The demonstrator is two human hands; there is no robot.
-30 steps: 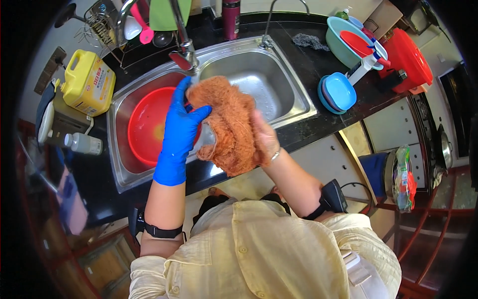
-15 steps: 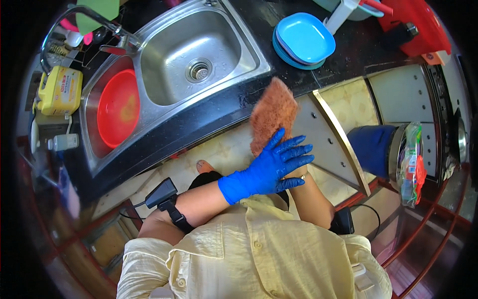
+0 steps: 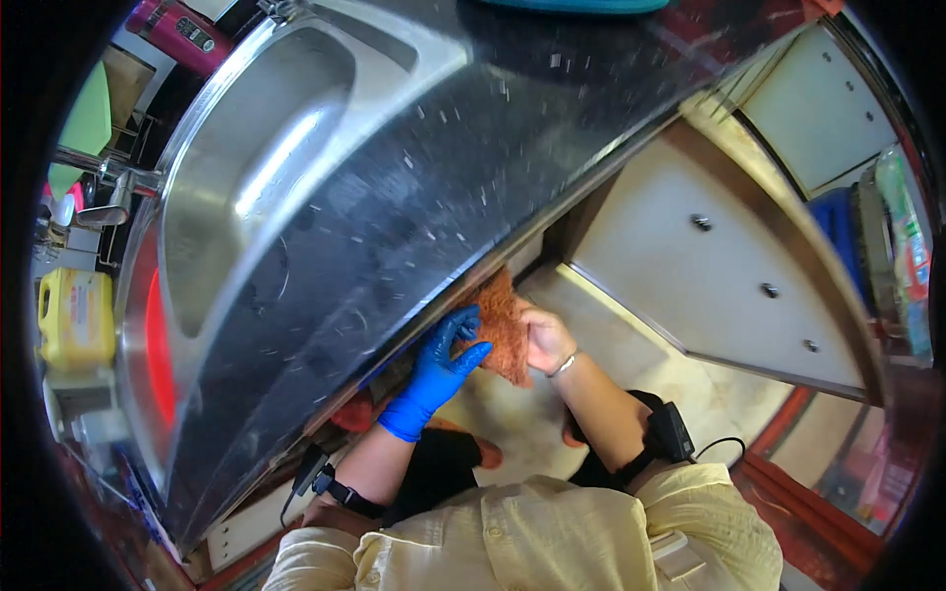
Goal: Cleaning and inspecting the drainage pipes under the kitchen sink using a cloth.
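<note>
A fluffy brown cloth (image 3: 501, 330) hangs between my two hands, low in front of the counter edge. My right hand (image 3: 547, 338), bare, grips its right side. My left hand (image 3: 441, 357), in a blue rubber glove that looks wet, is at the cloth's left side. Its fingers are curved and its thumb stands apart from them, the tips against or just over the cloth; I cannot tell which. Part of the cloth's far end lies close under the counter's edge.
Water drops speckle the black counter (image 3: 394, 231). A steel sink (image 3: 222, 167) and a red basin (image 3: 158, 340) are at the left, beside a yellow jug (image 3: 77, 320). A cabinet door (image 3: 734, 261) stands open at the right. A teal plate (image 3: 581, 6) shows at the top.
I have bent forward toward the counter. The cloth and both hands are now lower, near the counter's front edge. The gloved left hand has moved off my right hand to the cloth's left side.
</note>
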